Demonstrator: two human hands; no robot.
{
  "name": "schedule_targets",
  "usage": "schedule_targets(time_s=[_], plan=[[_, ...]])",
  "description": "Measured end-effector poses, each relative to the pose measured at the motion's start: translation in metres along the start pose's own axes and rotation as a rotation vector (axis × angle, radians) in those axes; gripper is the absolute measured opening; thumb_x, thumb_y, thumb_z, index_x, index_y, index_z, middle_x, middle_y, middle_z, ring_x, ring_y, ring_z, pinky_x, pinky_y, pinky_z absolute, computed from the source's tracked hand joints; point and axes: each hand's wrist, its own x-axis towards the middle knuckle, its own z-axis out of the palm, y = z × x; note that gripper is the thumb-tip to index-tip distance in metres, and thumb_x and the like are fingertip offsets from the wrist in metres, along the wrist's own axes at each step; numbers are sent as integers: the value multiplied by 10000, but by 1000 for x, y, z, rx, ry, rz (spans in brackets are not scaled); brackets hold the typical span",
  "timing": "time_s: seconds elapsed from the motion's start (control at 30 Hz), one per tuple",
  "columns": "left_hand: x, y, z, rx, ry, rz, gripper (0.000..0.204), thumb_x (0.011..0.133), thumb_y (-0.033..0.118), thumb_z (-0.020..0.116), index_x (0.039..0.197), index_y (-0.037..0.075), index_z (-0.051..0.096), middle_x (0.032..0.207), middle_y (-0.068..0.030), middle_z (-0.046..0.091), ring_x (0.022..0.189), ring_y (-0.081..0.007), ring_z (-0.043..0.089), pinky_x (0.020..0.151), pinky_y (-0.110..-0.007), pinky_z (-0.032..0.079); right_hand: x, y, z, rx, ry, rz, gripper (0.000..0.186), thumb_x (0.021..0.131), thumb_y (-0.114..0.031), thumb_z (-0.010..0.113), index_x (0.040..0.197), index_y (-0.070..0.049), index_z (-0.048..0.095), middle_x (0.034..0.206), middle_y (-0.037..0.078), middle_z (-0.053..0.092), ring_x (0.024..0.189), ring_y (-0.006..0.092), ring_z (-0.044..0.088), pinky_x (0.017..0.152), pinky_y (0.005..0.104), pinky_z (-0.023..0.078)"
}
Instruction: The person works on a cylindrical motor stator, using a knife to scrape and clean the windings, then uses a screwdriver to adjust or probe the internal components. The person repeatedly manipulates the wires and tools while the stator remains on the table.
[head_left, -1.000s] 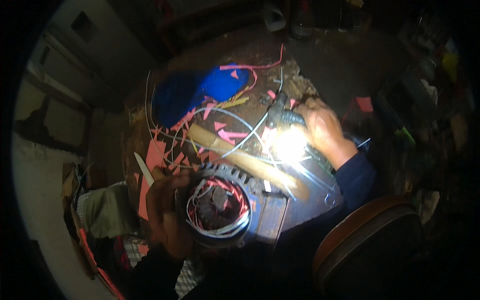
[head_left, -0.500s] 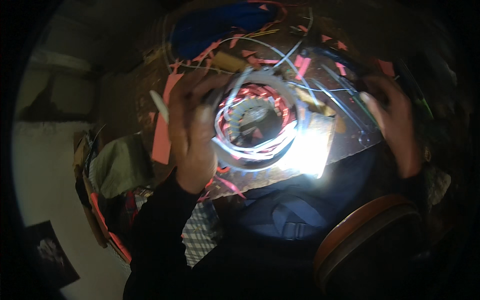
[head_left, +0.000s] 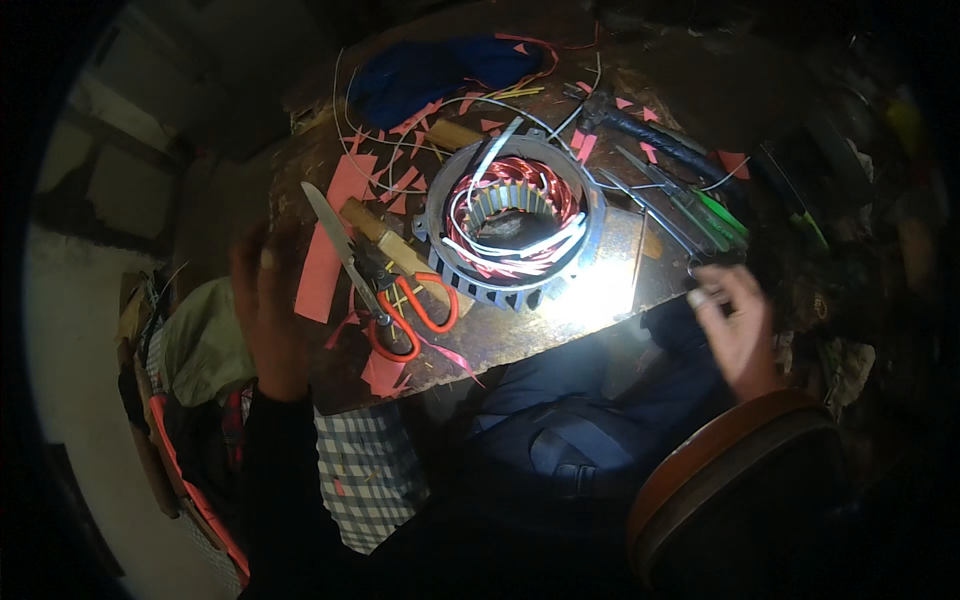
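Observation:
A grey finned motor housing (head_left: 438, 235) stands on the worktable with its round opening up. Inside it sits a stator with red copper windings (head_left: 565, 190), and white sleeving strips lie over the coils. My left hand (head_left: 275, 320) is off the housing, raised at the table's left edge, dim and slightly blurred, its fingers apart. Orange-handled scissors (head_left: 400, 335) rest between that hand and the housing, blades a little spread. My right hand (head_left: 738, 330) is at the right front edge, fingers bent and thumb apart. Its fingertips are by the ring end of a thin metal tool (head_left: 655, 215).
Green-handled tools (head_left: 715, 215) and a dark-handled hammer (head_left: 655, 135) lie at the right. A pink insulation strip (head_left: 325, 265), pink scraps and wooden pieces (head_left: 375, 230) surround the housing. Blue cloth (head_left: 430, 75) lies at the back. A brown-rimmed round object (head_left: 720, 440) stands near front right.
My left hand has let go of the housing and drawn back left, uncovering the scissors. The housing now sits flatter on the table. My right hand has come down toward the front edge.

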Motion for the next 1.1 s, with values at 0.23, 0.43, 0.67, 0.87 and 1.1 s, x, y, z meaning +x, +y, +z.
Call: schedule_targets(time_s=[0.23,0.43,0.67,0.87,1.1], plan=[[-20,14,18,-268,-47,118,570,1196,299,569,1634,-41,439,1509,-232,667,1379,-341,685,1202,-459,507,-38,-30,73,-440,-134,-362,484,891,-260,903,1295,-36,760,1369,144,697,1361,365,624,1189,524,477],[-31,30,15,-249,-23,10,580,1213,316,524,1664,-33,416,1554,-230,639,1426,-318,658,1218,-457,507,-49,-26,95,-460,-146,-432,706,865,-340,921,1459,-36,691,1459,160,653,1495,387,532,1310,568,362],[-32,41,22,-189,-77,33,560,1228,324,506,1652,-32,426,1533,-208,641,1391,-324,679,1189,-465,527,-35,-3,104,-439,-184,-430,776,907,-447,890,1517,-24,666,1518,192,657,1538,394,505,1353,614,288],[-31,55,37,-302,-80,40,461,1191,189,574,1601,5,473,1482,-194,663,1341,-277,684,1189,-429,525,-26,12,91,-535,-216,-451,793,963,-492,832,1552,10,656,1677,229,569,1679,396,369,1388,646,207],[-17,65,43,-246,-146,126,457,1173,155,587,1588,9,462,1460,-160,645,1325,-265,689,1177,-425,517,-25,41,76,-565,-129,-592,486,1011,-209,737,1433,30,722,1472,211,721,1513,382,580,1330,643,324]])
